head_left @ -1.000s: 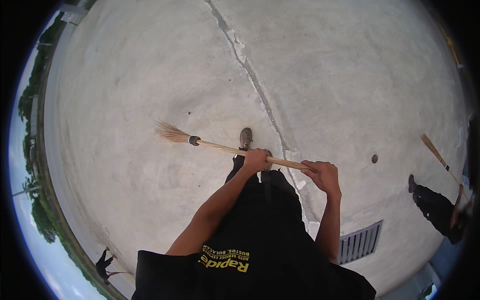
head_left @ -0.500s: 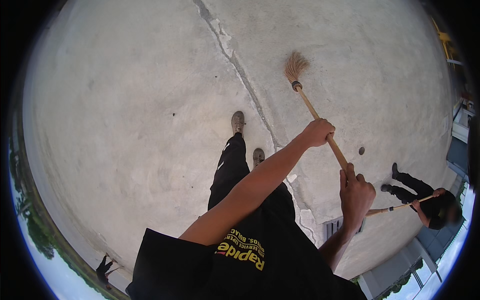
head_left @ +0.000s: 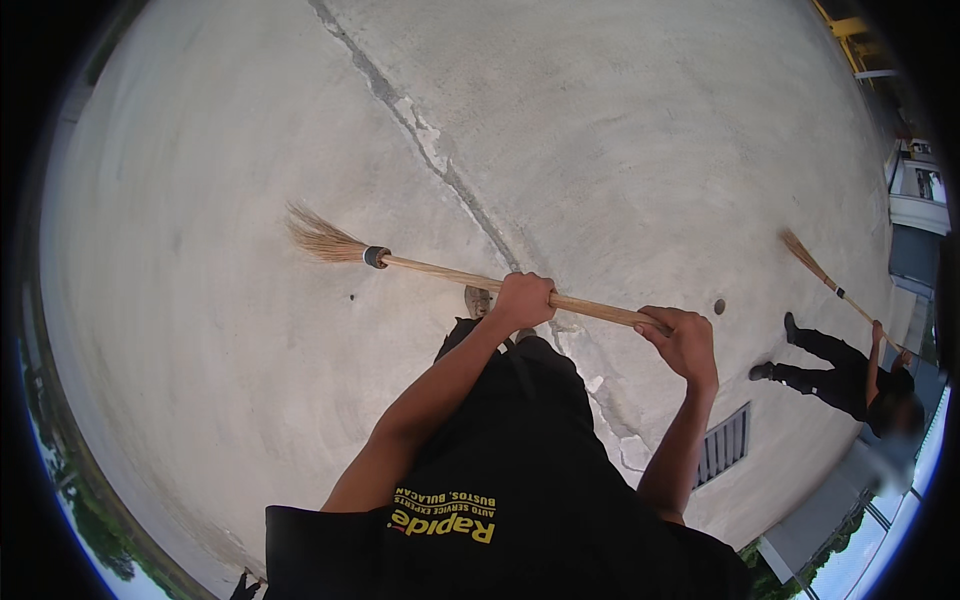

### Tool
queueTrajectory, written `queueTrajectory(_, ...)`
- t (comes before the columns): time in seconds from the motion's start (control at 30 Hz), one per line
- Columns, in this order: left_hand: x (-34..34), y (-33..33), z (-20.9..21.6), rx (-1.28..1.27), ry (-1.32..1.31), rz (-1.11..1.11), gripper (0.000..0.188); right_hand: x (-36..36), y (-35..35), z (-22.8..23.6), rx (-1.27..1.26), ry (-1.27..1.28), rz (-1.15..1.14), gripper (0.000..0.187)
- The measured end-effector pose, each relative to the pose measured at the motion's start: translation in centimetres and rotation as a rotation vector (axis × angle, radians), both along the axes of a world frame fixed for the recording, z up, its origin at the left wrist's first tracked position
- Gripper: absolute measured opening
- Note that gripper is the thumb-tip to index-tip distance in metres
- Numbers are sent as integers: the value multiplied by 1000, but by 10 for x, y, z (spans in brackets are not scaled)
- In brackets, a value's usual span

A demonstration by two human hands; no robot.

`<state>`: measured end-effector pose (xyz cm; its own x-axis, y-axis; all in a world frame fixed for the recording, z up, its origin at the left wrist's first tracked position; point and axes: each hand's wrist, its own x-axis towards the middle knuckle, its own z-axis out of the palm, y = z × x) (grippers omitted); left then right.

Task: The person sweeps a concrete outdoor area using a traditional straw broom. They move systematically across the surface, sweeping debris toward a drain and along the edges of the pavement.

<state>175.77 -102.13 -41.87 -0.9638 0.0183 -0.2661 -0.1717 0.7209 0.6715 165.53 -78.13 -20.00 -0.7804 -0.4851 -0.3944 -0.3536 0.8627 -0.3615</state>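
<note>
Broom (head_left: 440, 273) in both hands (head_left: 525, 302) (head_left: 688, 345), perhaps aloft

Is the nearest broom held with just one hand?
No, the left hand grips the broom mid-handle and the right hand holds its bristle-free end.

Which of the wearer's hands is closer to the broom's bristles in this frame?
Left: the left hand grips the broom handle partway along, nearer the bristles; the right hand holds it at the opposite end.

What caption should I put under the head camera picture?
Left hand and right hand grip a long broom over cracked concrete; nearby, a co-worker holds another broom.
</note>
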Motion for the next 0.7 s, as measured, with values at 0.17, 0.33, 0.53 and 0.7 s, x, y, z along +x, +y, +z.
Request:
queueTrajectory(0.17,-143,74,126,320,479,-156,9,0,25,181,155,527,18,30)
queueTrajectory(0.33,-243,86,133,456,670,-118,12,-3,-32,159,582,907,83,27)
queueTrajectory(0.53,-238,3,-47,419,398,-15,10,-97,-83,-14,391,484,191,31)
queueTrajectory(0.7,-149,-126,-130,2,-55,49,10,-140,-142,-144,38,92,395,32)
